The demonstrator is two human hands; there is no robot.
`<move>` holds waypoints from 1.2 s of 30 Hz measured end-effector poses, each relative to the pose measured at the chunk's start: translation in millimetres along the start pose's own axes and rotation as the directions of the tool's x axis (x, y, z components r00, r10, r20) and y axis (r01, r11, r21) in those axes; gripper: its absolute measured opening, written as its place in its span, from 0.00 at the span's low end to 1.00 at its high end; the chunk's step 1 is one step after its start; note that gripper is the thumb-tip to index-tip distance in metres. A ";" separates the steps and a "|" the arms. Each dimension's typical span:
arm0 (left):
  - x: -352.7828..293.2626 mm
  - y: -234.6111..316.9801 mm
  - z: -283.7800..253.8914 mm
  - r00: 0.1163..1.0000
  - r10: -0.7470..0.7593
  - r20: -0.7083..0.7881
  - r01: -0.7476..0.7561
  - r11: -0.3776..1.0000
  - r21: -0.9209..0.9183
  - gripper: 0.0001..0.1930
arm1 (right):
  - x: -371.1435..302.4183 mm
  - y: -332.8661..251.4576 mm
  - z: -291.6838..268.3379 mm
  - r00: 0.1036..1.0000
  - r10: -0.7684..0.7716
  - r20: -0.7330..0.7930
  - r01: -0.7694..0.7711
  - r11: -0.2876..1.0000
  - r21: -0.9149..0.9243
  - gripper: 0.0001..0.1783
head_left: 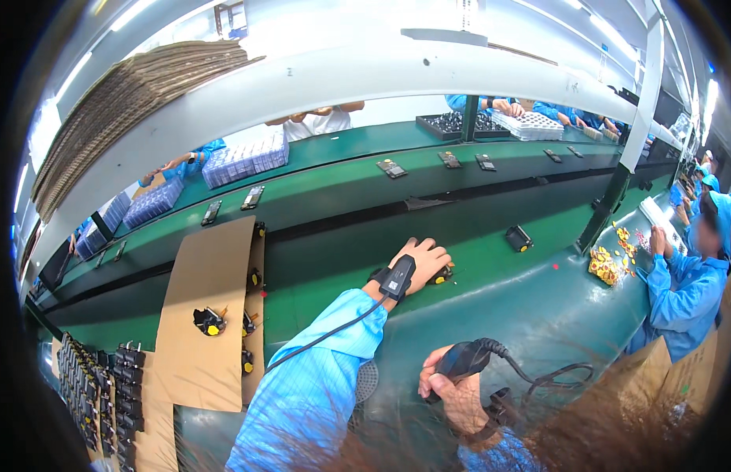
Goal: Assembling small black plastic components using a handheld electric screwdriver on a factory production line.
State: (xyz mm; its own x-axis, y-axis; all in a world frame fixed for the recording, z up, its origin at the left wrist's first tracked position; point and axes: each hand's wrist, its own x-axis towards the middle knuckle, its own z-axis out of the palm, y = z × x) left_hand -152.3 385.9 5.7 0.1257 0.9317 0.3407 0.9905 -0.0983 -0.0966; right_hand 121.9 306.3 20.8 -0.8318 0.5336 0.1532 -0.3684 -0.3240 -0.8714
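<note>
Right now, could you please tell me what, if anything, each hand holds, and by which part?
The left hand covers a black part, yellow end showing; whether gripped, I cannot tell. The right hand seems to pinch something dark, too hidden to identify.

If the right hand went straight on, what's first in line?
Probably the blue left sleeve, up and left of the right hand across the green tabletop; depth is unclear, so it might pass under or over.

Bright blue sleeve (314,366), black wrist device (397,277), black-and-yellow part (441,275), green belt (483,263), tan cardboard (198,291), white beam (334,77)
</note>
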 end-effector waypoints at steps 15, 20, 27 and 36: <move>-267.4 118.6 -205.9 0.807 -0.589 0.043 0.562 0.744 -0.361 0.33 | 0.9 7.6 7.4 0.975 -0.209 -0.078 0.198 0.972 -0.126 0.29; -318.0 166.9 -179.2 0.848 -0.501 0.171 0.529 0.804 -0.272 0.32 | -0.9 11.3 9.4 0.975 -0.200 -0.092 0.180 0.965 -0.192 0.34; -314.2 179.1 -168.6 0.824 -0.505 0.258 0.553 0.815 -0.173 0.34 | -11.6 10.6 14.3 0.972 -0.225 -0.063 0.202 0.944 -0.261 0.36; -339.4 180.6 -141.2 0.879 -0.442 0.178 0.472 0.858 -0.201 0.40 | 22.0 -2.8 70.7 0.944 -0.328 -0.043 0.327 0.945 -0.023 0.47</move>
State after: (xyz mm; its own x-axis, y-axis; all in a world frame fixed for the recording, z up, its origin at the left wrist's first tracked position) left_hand -8.1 2.5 4.7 -0.3376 0.9247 0.1759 0.9206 0.2855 0.2664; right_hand 75.3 263.7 59.5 -0.6464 0.6435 0.4099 -0.6105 -0.1141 -0.7837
